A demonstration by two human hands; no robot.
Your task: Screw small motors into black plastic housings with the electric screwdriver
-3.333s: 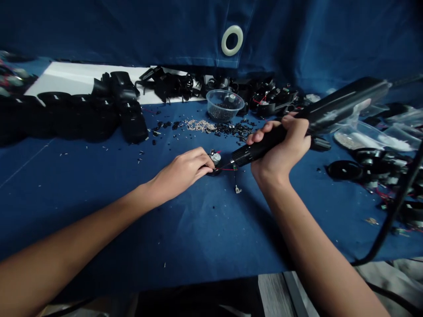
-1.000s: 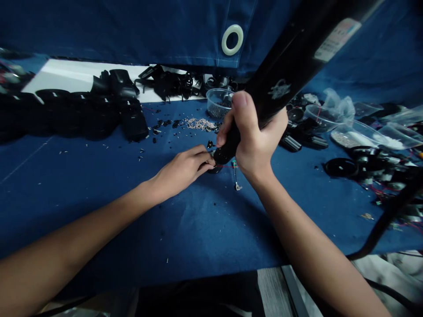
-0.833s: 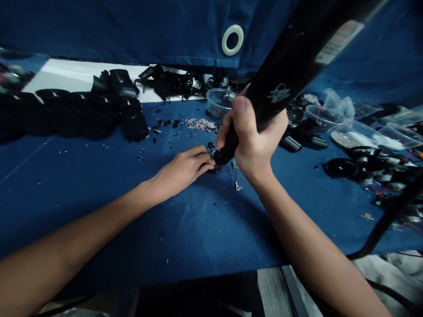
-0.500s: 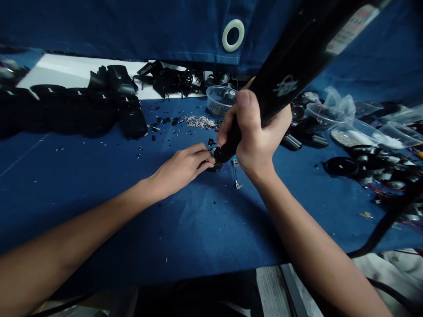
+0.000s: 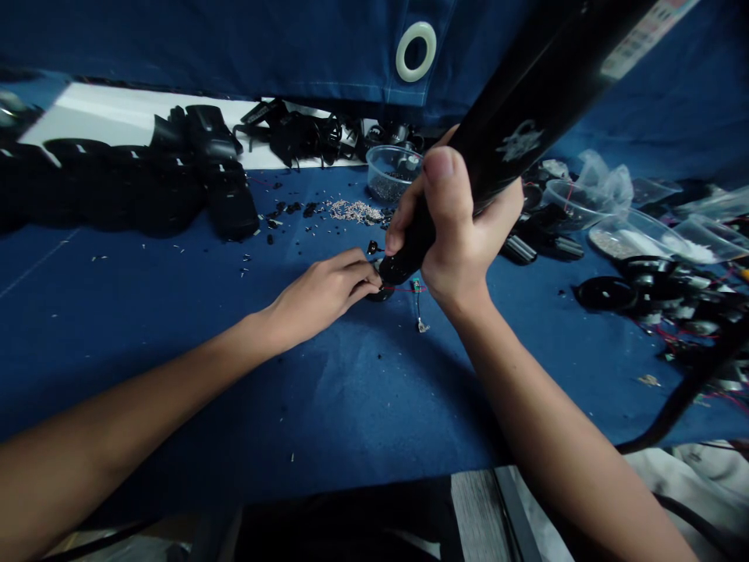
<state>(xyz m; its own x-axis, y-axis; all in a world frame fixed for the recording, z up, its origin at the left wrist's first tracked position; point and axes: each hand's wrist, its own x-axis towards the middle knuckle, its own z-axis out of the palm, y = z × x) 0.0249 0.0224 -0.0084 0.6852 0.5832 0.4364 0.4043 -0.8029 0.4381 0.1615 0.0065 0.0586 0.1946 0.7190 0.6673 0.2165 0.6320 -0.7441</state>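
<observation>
Two hands meet at the middle of the blue cloth (image 5: 292, 375) that covers the table, and I see both busy on one spot. My left hand (image 5: 328, 290) lies low on the cloth with its fingertips drawn together, pinching a small black round part (image 5: 381, 294) and holding it down. That part sits just right of those fingertips and directly under the tool's tip, with a thin red wire (image 5: 403, 289) running off it to the right. My right hand (image 5: 462, 234) is wrapped in a fist around a long black electric screwdriver (image 5: 527, 117), thumb up along the barrel. The tool slants from the upper right down onto the part, and the hand sits just above and to the right of it. Farther back lie a scatter of small silver screws (image 5: 354, 209) and a clear plastic bowl (image 5: 391, 168).
</observation>
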